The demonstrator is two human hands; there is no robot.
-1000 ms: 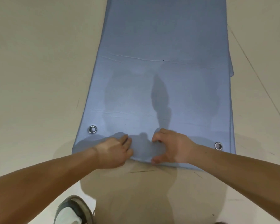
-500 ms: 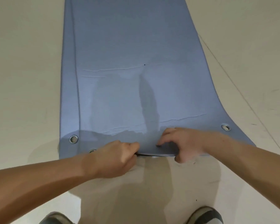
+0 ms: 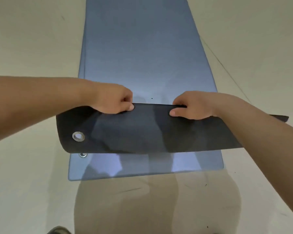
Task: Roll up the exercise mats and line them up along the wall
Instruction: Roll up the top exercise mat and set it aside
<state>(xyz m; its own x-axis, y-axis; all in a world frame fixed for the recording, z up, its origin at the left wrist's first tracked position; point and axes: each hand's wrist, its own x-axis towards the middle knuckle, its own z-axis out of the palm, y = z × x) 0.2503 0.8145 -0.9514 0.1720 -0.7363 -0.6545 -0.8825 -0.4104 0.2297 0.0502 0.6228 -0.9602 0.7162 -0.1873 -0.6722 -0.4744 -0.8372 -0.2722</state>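
On the floor (image 3: 32, 183) a lower mat (image 3: 142, 166) lies flat, near end exposed. Above it, the near end of the top mat (image 3: 142, 132) is folded forward, dark underside up, eyelet (image 3: 78, 136) at left. The left hand (image 3: 113, 100) and right hand (image 3: 193, 105) each grip its leading edge, fingers curled round it. Tuck this edge down tightly, hands level, so the roll should track straight along the blue length beyond.
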